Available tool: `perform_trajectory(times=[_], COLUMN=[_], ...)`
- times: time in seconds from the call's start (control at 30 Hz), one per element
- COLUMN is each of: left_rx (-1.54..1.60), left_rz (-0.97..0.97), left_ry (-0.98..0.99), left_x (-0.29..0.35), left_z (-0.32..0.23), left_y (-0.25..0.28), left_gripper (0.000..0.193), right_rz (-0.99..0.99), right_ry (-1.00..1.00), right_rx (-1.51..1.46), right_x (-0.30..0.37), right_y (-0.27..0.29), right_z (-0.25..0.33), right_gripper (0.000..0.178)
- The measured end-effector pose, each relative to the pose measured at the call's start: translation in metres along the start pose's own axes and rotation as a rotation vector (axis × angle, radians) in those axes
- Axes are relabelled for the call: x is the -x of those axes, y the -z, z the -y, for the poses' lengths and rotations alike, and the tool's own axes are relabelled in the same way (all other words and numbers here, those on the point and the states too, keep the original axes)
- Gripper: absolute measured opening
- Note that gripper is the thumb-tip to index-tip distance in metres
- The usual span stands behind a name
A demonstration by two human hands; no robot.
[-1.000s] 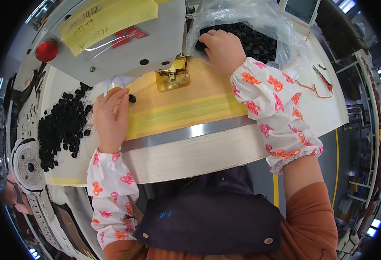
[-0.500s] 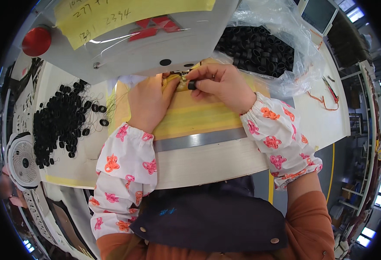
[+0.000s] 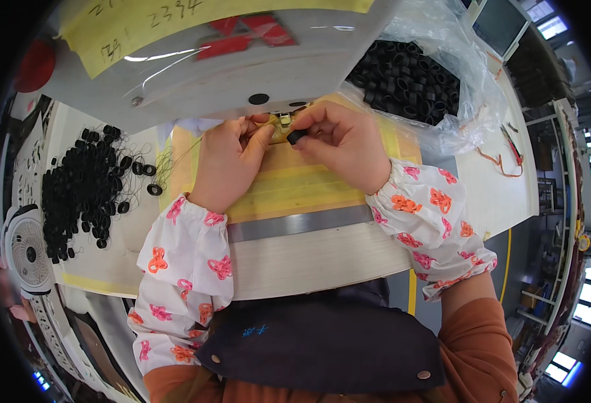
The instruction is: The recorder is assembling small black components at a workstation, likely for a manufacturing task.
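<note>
Nearest the body, the pale desk (image 3: 322, 258) edge runs bare across the lap, with a dull metal strip (image 3: 302, 224) just beyond it and a smooth yellow work plate (image 3: 295, 188) past that. That band in front of the wrists is the only open room; both forearms, in white cuffs printed with orange flowers, cross it from below.

The left hand (image 3: 225, 161) rests on the yellow plate, fingers curled up toward the small brass fitting (image 3: 283, 121) under the machine; whether its grip closes on anything cannot be told. The right hand (image 3: 346, 144) sits just beside it, its grip narrow, thumb and forefinger pinching a small black ring (image 3: 297, 136). The ring is at the fingertips, just right of and below the fitting, near the left thumb.

To the left, a loose heap of matte black rings (image 3: 83, 188) with fine threads spreads over the desk, well apart from the hands. Directly above the hands, the grey machine head (image 3: 241, 74) overhangs closely and shuts in the far side. Far right, a crinkled clear plastic bag (image 3: 456, 87) holds more black rings (image 3: 406, 77).
</note>
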State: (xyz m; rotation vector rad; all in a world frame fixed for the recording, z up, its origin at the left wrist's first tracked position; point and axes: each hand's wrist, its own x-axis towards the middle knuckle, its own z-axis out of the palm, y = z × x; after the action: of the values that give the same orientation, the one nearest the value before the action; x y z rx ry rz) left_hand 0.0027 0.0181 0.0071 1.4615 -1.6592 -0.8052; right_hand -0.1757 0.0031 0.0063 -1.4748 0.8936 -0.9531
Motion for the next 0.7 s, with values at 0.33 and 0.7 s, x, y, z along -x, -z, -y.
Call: perform_trajectory(times=[0.33, 0.7], left_rx=[0.107, 0.186], left_rz=[0.198, 0.214], left_ry=[-0.086, -0.114], left_x=[0.003, 0.001], left_z=[-0.006, -0.005], left_y=[-0.003, -0.001], left_gripper=[0.021, 0.014], right_rz=[-0.048, 0.087], right_ry=[-0.261, -0.253], right_rx=[-0.127, -0.150], right_x=[-0.004, -0.002], right_y=[0.002, 0.005], right_z=[0.016, 0.016], right_gripper=[0.014, 0.012])
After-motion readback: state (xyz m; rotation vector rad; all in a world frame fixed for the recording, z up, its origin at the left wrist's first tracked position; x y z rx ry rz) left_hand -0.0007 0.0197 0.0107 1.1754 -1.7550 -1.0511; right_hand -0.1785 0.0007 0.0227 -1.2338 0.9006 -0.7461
